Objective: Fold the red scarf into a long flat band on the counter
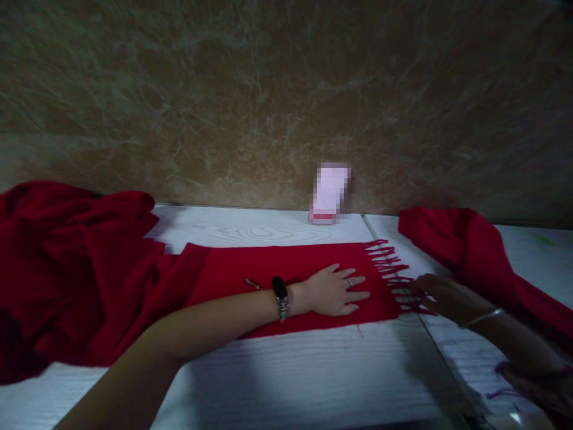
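Note:
A red scarf (268, 263) lies across the table, its right end spread flat and finished with a twisted fringe (389, 263). My left hand (335, 291) rests palm down on that end, fingers spread, with a ring, and a watch and beaded bracelet at the wrist. At the fringe's lower strands is my right hand (441, 292), its fingers drawn together around some of them; the fingertips are dark and partly hidden. A small thin tool (253, 283) lies on the scarf just left of the watch.
Bunched red cloth (76, 269) heaps up at the left. More red cloth (470, 245) lies at the right, beyond my right hand. A blurred-out pink and white object (330, 194) leans against the marbled wall (224, 107). A seam runs through the white wood-grain table (290, 376).

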Demonstrator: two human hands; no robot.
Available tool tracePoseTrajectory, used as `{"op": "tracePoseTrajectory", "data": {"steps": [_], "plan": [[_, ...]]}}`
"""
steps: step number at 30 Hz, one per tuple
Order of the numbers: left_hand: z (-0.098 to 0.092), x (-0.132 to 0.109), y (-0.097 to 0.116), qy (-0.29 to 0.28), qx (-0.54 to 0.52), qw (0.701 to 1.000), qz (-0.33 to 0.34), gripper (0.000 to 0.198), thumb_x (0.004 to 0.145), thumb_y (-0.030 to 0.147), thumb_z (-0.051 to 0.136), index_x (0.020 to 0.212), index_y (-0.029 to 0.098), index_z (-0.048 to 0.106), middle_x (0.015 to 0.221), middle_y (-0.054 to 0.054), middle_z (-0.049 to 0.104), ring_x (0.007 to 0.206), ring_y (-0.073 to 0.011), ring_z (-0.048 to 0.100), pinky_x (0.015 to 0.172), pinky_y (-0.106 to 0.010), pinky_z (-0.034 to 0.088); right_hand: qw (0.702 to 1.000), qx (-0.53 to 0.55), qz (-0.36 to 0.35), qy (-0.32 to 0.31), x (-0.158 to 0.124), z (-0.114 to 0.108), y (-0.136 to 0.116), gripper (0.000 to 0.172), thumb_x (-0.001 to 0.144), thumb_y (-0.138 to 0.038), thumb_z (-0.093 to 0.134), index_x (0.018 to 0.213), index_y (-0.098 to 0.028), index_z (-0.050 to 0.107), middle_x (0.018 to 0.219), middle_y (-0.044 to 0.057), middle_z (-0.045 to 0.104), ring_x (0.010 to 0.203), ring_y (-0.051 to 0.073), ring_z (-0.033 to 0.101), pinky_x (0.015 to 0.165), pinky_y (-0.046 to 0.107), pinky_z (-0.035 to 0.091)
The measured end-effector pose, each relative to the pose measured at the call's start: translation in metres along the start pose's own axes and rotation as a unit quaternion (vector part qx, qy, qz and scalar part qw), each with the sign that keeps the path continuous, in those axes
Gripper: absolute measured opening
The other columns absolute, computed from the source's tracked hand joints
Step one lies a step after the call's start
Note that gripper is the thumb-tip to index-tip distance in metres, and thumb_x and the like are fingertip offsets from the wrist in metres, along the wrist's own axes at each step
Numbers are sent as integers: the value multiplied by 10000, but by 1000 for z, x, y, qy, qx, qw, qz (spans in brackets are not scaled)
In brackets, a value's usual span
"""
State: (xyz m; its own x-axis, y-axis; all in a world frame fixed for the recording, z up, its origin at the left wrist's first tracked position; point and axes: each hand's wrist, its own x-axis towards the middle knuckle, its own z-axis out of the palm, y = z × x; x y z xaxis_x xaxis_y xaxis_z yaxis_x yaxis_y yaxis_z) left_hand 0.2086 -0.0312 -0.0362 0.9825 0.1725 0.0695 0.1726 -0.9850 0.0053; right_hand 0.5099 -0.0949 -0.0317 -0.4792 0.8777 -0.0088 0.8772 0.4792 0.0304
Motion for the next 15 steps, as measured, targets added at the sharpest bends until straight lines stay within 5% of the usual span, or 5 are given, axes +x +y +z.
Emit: {"op": "tracePoseTrajectory", "data": {"steps": [4, 9, 12, 15], "plan": [[-9, -19, 4, -30, 17, 999, -34, 489, 910, 490, 321, 1318, 233, 400, 1398, -62, 361, 1279, -259, 311, 998, -418, 275, 999, 11, -18, 46, -4, -15, -7, 176, 699, -111, 465, 731, -195, 617, 694, 72, 644, 655, 198, 619, 595, 321, 518], [-14, -66, 10, -64, -2, 994, -86, 552, 902, 520, 299, 1346, 198, 355, 1426, -110, 294, 1308, -296, 237, 1019, -467, 222, 986, 83, -90, 116, 25, -26, -79, 175, 811, -175, 444, 878, -177, 605, 850, 90, 642, 827, 196, 597, 725, 348, 509], [-13, -99, 14, -85, -17, 989, -119, 583, 901, 536, 277, 1371, 193, 304, 1448, -124, 230, 1324, -303, 185, 1027, -484, 197, 983, 96, -132, 84, 44, -16, -113, 181, 821, -178, 453, 911, -164, 609, 883, 93, 632, 850, 192, 583, 752, 355, 504], [-12, -126, 16, -89, -26, 987, -135, 555, 910, 522, 261, 1382, 229, 272, 1462, -112, 193, 1333, -294, 158, 1035, -482, 183, 984, 93, -141, 53, 53, -8, -120, 166, 813, -158, 468, 877, -158, 621, 860, 86, 627, 823, 183, 580, 751, 343, 503]]}}
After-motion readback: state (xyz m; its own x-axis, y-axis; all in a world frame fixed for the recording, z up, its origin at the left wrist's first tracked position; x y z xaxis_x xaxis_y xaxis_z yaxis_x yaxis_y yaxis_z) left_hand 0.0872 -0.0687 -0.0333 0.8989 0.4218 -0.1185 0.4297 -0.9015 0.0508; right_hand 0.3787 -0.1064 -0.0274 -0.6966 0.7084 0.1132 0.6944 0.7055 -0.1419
